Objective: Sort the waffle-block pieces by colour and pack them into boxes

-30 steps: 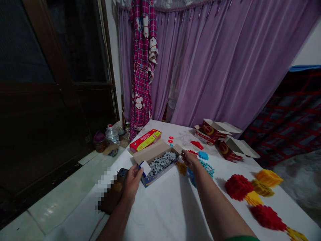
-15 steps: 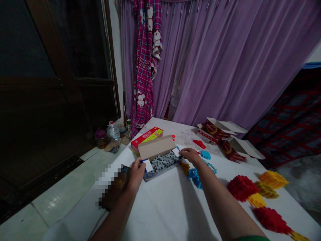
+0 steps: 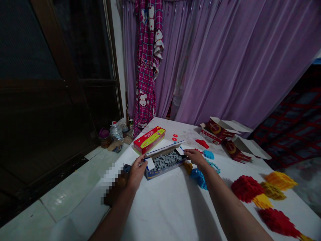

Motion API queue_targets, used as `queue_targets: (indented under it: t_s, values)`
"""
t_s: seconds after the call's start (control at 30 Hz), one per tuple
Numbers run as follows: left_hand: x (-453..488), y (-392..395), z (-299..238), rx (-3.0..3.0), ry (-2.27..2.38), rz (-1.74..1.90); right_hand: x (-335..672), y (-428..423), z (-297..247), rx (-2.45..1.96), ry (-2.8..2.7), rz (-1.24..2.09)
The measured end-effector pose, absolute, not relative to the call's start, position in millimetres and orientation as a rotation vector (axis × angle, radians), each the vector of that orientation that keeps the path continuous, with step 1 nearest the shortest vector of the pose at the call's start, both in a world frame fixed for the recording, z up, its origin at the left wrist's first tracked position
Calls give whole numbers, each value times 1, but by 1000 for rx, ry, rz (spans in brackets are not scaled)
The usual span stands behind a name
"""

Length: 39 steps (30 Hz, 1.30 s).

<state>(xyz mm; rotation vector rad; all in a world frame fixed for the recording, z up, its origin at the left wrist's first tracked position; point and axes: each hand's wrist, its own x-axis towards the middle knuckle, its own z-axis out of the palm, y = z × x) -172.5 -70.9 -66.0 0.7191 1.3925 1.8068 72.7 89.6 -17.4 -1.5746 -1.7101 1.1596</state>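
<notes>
A long cardboard box (image 3: 160,173) with blue outer sides lies open on the white table, packed with small grey pieces (image 3: 167,160). Its long lid flap (image 3: 167,147) shows nearly edge-on along the back. At the left end, my left hand (image 3: 138,170) is closed on the white side flap (image 3: 150,164). My right hand (image 3: 197,157) pinches the other white side flap (image 3: 180,151) at the right end. Blue pieces (image 3: 199,178) lie just beneath my right forearm.
Behind the open box lies a red and yellow box (image 3: 149,139). Two open dark red boxes (image 3: 217,129) stand at the back right. Red pieces (image 3: 247,188) and yellow pieces (image 3: 281,180) are heaped on the right. A phone (image 3: 127,168) is by my left wrist.
The lid flap has gone from standing up, its brown inside showing, to a nearly edge-on strip. Both hands stay at the box's ends. The view has shifted slightly.
</notes>
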Motion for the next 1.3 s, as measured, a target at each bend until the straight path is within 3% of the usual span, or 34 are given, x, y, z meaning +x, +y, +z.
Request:
queue_targets:
  t_s: [0.5, 1.03, 1.3]
  values:
    - [-175, -95, -46, 1500, 1727, 1764, 78, 83, 2, -1605, -1577, 1261]
    - [-170, -97, -51, 1553, 1847, 1649, 61, 91, 13, -1475, -1661, 1223]
    - [-178, -99, -60, 1876, 1878, 1483, 68, 87, 6, -1263, -1739, 1202]
